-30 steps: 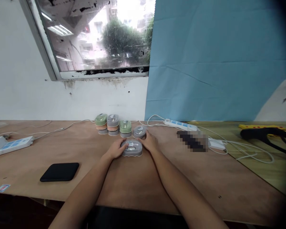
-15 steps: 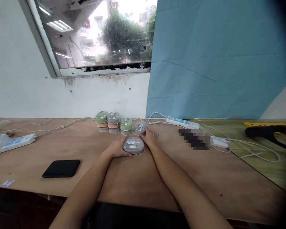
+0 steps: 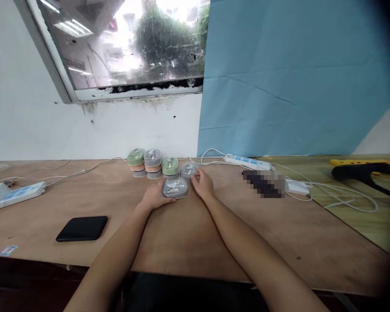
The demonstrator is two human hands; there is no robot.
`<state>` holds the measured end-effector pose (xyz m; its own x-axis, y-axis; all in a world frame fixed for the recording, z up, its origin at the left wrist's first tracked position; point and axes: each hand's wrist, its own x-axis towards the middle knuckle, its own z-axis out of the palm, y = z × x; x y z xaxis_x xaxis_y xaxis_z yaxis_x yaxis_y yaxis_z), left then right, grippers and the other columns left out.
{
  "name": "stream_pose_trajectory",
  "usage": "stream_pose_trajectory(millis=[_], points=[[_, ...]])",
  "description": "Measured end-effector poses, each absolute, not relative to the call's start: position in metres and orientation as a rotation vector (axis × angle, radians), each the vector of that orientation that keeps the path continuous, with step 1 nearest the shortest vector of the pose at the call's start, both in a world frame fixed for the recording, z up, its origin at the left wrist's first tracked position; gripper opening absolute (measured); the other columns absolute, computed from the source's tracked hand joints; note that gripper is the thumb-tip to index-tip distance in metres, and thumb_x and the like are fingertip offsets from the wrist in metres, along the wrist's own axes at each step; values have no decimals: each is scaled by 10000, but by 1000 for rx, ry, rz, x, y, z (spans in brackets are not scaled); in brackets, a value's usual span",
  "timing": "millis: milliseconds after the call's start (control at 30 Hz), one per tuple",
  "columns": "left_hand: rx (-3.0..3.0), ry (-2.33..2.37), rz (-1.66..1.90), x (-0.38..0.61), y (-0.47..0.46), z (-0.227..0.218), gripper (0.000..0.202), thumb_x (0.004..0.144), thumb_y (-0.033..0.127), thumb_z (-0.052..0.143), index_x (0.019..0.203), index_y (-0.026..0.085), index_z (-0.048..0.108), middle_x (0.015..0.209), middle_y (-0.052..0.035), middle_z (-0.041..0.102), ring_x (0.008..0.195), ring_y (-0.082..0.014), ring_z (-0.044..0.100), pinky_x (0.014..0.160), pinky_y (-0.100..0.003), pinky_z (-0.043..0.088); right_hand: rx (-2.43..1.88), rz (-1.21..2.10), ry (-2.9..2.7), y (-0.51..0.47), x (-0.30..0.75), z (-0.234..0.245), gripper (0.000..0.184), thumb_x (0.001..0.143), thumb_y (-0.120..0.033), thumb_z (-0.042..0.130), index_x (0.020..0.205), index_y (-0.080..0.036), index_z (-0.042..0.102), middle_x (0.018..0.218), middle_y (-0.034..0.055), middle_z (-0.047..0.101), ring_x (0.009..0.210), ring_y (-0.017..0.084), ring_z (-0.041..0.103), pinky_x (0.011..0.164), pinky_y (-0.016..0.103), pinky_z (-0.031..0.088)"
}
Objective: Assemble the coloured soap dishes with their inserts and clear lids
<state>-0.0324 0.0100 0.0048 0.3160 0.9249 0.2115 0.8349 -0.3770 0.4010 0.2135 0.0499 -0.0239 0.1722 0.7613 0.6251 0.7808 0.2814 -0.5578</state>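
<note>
My left hand (image 3: 154,196) is closed around the left end of a grey oval box with a clear lid (image 3: 175,190), its thumb along the front edge. My right hand (image 3: 203,184) has its thumb and fingers curled at the right side of a second grey box (image 3: 187,171), just behind the first. To the left stand stacks of similar boxes: a green-topped stack (image 3: 135,157), a grey-topped stack (image 3: 152,158) and a shorter stack with a green box (image 3: 170,165) over a grey one, partly hidden by the front box.
A black flat case (image 3: 82,228) lies at the left front. White power strips rest at left (image 3: 19,195) and back right (image 3: 247,162). A pixelated dark item (image 3: 263,184) and a white adapter (image 3: 297,187) with loose cables are on the right. The wall stands behind.
The front grey box has moved back and left with my left hand, closer to the stacks. My right thumb has come away from it, and my right hand is at the rear box.
</note>
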Motion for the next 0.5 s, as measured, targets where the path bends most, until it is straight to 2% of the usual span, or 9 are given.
stream_pose_trajectory(millis=[100, 200, 267, 367, 433, 500], points=[[2317, 1575, 689, -36, 12, 4, 1070, 578, 575, 771, 1459, 262, 251, 1280, -110, 586, 1153, -346, 555, 887, -391, 458, -1291, 24, -1617, 39, 204, -22, 413, 871, -411, 509, 1199, -167, 569, 994, 94, 681, 987, 260, 604, 929, 421, 443], [2279, 1508, 856, -37, 16, 2, 1058, 561, 511, 804, 1445, 238, 291, 1342, -117, 537, 1200, -338, 521, 949, -408, 440, -1115, 169, -1767, 29, 193, -20, 509, 900, -456, 469, 1335, -191, 452, 1135, 106, 636, 1055, 243, 595, 934, 412, 464], [2247, 1455, 983, -37, 18, 0, 1050, 549, 482, 818, 1433, 218, 316, 1370, -123, 508, 1239, -336, 486, 997, -426, 414, -1038, 213, -1872, 25, 187, -20, 639, 881, -489, 500, 1425, -201, 326, 1285, 128, 553, 1160, 257, 546, 973, 435, 449], [2155, 1390, 1093, -39, 20, -1, 1027, 559, 473, 819, 1424, 204, 335, 1381, -120, 498, 1258, -323, 471, 1036, -433, 391, -995, 165, -1966, 23, 184, -20, 930, 763, -556, 640, 1486, -200, 176, 1459, 156, 366, 1333, 304, 376, 1067, 488, 364], [2096, 1352, 1135, -41, 20, 0, 1022, 571, 484, 814, 1426, 198, 334, 1390, -120, 489, 1262, -313, 470, 1048, -427, 385, -1000, 107, -1984, 24, 185, -20, 1100, 661, -565, 730, 1498, -199, 116, 1508, 164, 271, 1387, 331, 274, 1106, 514, 307], [2065, 1287, 1162, -43, 19, 1, 1033, 568, 486, 819, 1430, 194, 331, 1394, -121, 483, 1267, -309, 464, 1052, -426, 383, -992, 66, -1984, 24, 188, -19, 1149, 627, -511, 769, 1498, -192, 91, 1523, 170, 228, 1400, 340, 238, 1118, 522, 288]])
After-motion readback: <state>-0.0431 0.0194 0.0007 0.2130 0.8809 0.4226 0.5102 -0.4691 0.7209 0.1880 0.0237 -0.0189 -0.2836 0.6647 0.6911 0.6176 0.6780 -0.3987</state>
